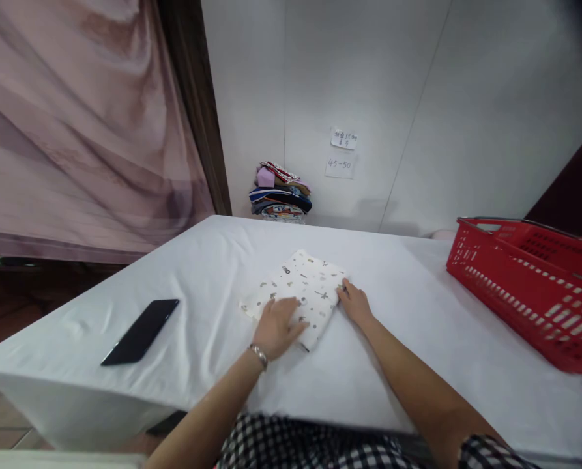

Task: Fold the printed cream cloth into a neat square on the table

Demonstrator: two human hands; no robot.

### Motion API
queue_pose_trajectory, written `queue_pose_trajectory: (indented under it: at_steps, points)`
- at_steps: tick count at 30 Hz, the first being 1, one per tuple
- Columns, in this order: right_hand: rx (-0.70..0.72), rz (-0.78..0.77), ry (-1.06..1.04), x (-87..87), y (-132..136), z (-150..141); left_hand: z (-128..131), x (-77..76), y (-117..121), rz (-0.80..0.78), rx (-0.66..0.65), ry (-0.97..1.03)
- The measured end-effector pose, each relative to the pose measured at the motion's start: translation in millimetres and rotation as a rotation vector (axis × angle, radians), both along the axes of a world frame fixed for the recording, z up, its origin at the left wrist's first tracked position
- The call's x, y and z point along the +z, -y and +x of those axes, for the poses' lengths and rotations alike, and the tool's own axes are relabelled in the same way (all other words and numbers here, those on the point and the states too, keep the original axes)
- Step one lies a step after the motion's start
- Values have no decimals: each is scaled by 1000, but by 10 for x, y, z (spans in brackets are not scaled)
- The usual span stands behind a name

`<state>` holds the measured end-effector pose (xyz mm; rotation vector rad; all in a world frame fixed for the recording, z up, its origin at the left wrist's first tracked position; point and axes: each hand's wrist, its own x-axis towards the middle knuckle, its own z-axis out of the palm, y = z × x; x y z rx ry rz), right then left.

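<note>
A folded white cloth (315, 270) with small scattered prints lies at the middle of the white-covered table; whether it is a garment cannot be made out. My left hand (277, 326), with a silver bracelet at the wrist, lies flat on the cloth's near left part with its thumb and fingers apart. At the right edge of the same cloth is my right hand (355, 301), its fingers closed over the edge. The underside of the cloth and its inner layers are hidden.
A black phone-like slab (141, 332) lies on the table (393, 365) to the left. On the right stands a red perforated basket (520, 286). Beyond the far edge is a stack of folded clothes (281, 195) by the wall. A pink curtain (75, 130) hangs at left.
</note>
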<state>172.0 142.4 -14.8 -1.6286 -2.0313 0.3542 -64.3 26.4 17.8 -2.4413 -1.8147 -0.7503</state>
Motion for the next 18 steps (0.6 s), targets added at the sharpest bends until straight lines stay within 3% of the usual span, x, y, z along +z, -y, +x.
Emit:
queue_pose_trajectory:
  at_steps: [2,5,9,13,16,18]
  points:
    - [-14,-15,-51,17,0,20,161,-53,216,-35,-63,-83]
    - [-45,-42,-127,20,-8,47,324,-136,390,-40,-25,-143]
    - [-42,-13,-160,-15,-15,70,414,-163,405,15,71,-173]
    - [-9,23,-114,-61,-43,61,478,-124,416,13,45,-191]
    - [-80,-2,-83,-59,-162,31,523,-101,443,7,39,-190]
    - [-153,-76,-184,-30,-297,9,548,-95,450,8,56,-188]
